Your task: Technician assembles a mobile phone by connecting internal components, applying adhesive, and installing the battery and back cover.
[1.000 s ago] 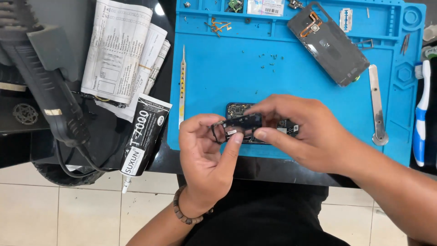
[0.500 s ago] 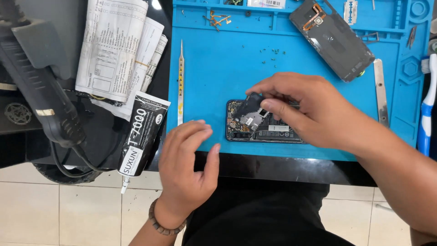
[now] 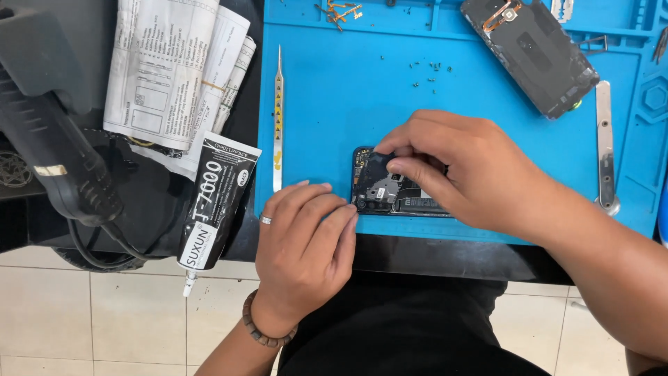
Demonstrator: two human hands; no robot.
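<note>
Left hand (image 3: 303, 244) has slid beside the opened phone (image 3: 390, 189) under right fingers (image 3: 417, 174).

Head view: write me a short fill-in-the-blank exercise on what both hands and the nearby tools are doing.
1. The opened phone lies on a ____ work mat.
2. The right hand presses its fingers onto the phone's ____.
3. The black glue tube lies to the ____ of the left hand.

Missing words: blue; inside; left
</note>
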